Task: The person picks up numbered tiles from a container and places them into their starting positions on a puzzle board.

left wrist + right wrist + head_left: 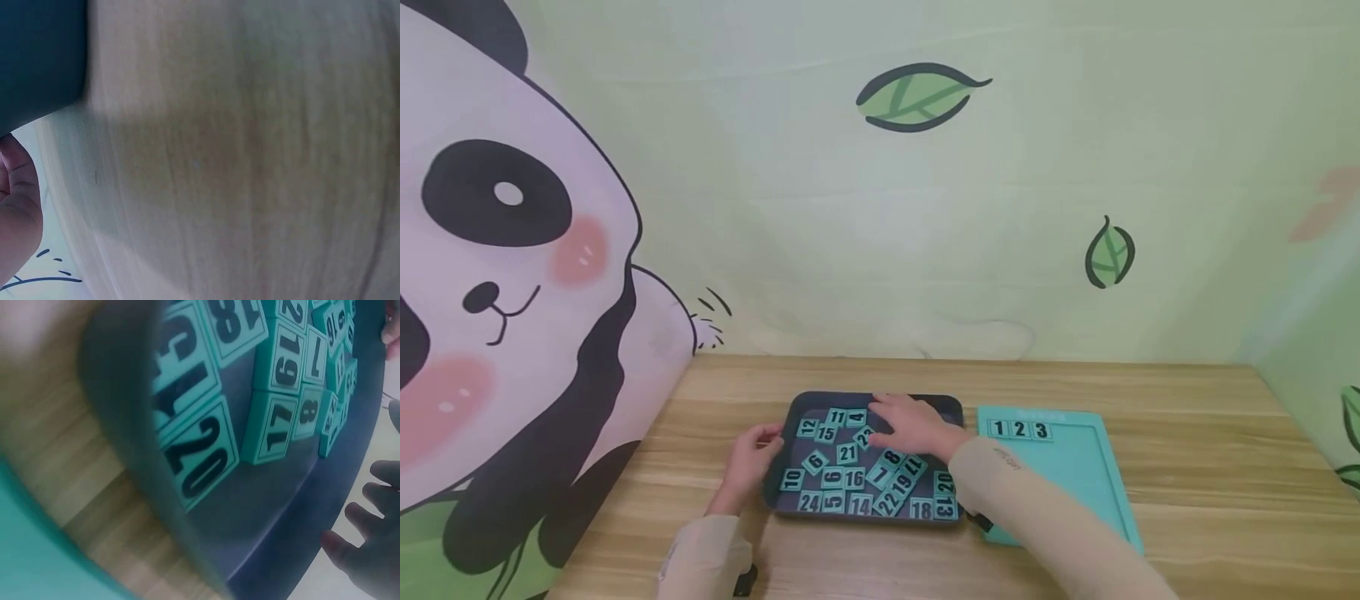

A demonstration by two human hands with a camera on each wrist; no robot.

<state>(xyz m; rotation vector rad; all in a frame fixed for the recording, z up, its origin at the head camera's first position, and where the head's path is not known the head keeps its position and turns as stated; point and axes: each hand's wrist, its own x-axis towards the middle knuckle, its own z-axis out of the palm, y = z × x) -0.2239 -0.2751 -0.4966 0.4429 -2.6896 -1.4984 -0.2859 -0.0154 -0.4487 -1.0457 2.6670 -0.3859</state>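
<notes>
At the left side of a dark tray (823, 400), my left hand (748, 467) grips the rim with fingers and thumb. My right hand (913, 425) hovers over the tray's back part, fingers spread, beside the tile 4 (856, 417) and the tile 23 (864, 437). The right wrist view shows those fingers (340, 547) apart with no tile between them. Many teal number tiles lie loose in the tray, among them tile 20 (200, 456) and tile 17 (275, 428). Some are hidden under my right hand.
Right of the tray lies a teal board (1075, 458) with a raised edge. Tiles 1 (998, 428), 2 (1019, 429) and 3 (1041, 430) sit in a row at its top left. My right sleeve (1037, 508) crosses it. Behind the wooden table (1195, 467) hangs a printed backdrop (775, 208).
</notes>
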